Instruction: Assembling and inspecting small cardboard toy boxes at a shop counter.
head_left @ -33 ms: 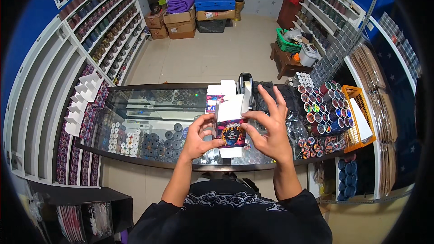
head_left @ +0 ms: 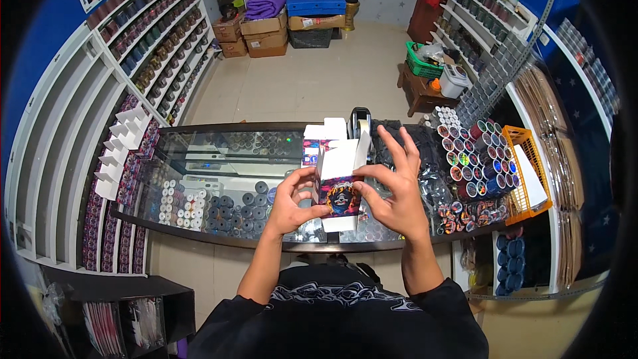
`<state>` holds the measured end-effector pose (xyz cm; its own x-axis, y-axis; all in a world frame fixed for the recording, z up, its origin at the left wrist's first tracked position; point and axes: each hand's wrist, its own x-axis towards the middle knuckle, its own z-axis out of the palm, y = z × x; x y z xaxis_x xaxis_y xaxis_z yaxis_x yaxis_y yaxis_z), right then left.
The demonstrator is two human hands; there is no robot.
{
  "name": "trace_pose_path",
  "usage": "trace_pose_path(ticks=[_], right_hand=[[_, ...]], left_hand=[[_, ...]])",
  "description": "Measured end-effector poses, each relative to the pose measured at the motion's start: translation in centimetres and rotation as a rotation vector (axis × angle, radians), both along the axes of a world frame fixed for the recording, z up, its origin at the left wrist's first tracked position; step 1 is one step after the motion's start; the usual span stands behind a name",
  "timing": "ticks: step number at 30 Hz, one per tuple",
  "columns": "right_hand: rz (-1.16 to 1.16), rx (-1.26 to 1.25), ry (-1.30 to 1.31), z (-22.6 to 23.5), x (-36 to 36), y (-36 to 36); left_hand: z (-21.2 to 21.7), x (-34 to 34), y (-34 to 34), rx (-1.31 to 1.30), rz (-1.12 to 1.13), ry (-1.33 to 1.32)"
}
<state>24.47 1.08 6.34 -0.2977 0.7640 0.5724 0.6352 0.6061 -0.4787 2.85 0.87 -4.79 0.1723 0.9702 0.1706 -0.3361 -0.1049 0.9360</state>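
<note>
A small printed cardboard box [head_left: 341, 194], dark with colourful artwork, is held above the glass counter. Its white top flaps stand up unfolded, and another white flap hangs from the lower end. My left hand [head_left: 290, 203] grips the box's left side, thumb on the front face and fingers at the side. At its right edge, my right hand [head_left: 399, 193] pinches the box between thumb and index finger, with the other fingers spread upward. Just behind stands a second box [head_left: 310, 151] with similar print, partly hidden. A black tape dispenser [head_left: 360, 118] sits beyond the flaps.
On the glass counter [head_left: 199, 130], white spools [head_left: 183, 207] and dark spools [head_left: 239, 207] show at left. Several round-topped spools [head_left: 480, 159] and an orange crate [head_left: 525, 173] stand at right. Folded boxes [head_left: 123, 149] line the left side; a green basket [head_left: 424, 63] is farther back.
</note>
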Motion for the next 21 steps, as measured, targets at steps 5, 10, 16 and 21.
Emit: trace_pose_path(ticks=[5, 10, 16, 21], right_hand=[[0.014, 0.013, -0.024, -1.2, 0.1, 0.3], [0.006, -0.019, -0.003, -1.4, -0.1, 0.1], [0.021, 0.055, -0.003, -0.6, -0.7, -0.3], [0.023, -0.082, 0.62, -2.2, -0.5, 0.3]], left_hand=[[-0.1, 0.0, -0.1, 0.003, -0.005, 0.053], [-0.3, 0.3, -0.2, -0.018, -0.006, 0.068], [1.2, 1.0, 0.0, 0.021, -0.03, 0.094], [1.2, 0.9, 0.4, 0.045, -0.052, 0.047]])
